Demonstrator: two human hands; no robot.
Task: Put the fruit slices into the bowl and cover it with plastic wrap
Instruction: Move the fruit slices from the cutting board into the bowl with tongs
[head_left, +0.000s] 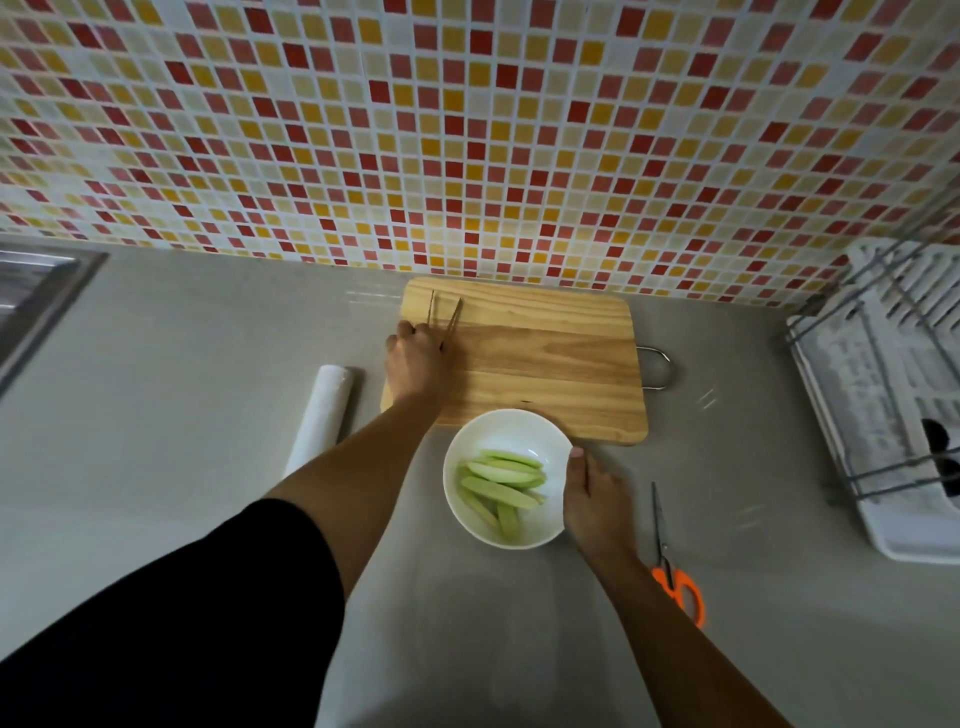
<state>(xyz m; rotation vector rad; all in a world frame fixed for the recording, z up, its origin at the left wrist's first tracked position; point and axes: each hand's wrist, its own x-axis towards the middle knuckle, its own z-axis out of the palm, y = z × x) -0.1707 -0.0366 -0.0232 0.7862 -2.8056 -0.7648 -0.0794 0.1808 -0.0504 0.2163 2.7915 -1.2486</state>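
Head view: the left hand (415, 358) rests on the near-left corner of the cutting board (545, 358), closed around a pair of chopsticks (445, 314) whose tips splay away from it toward the tiled wall. The right hand (592, 499) is curled against the right rim of the white bowl (462, 509), thumb on the lip, steadying it.

The fruit slices (501, 483) already lie in the bowl, just beside the right hand and nearer the body than the left; I count about six or seven pale green wedges, overlapping too much for a sure number. No slices show on the board, so the transfer looks finished.

The plastic wrap roll (322, 415) comes next, in my judgement. It lies just left of the left hand, well apart from the right, with its long axis running from the body toward the wall, tilted slightly right. The left hand is clearly nearer but must first put down the chopsticks.

Counts: one bowl, one board, one roll, two chopsticks, one pair of orange-handled scissors (672, 566) to the right of the right wrist.
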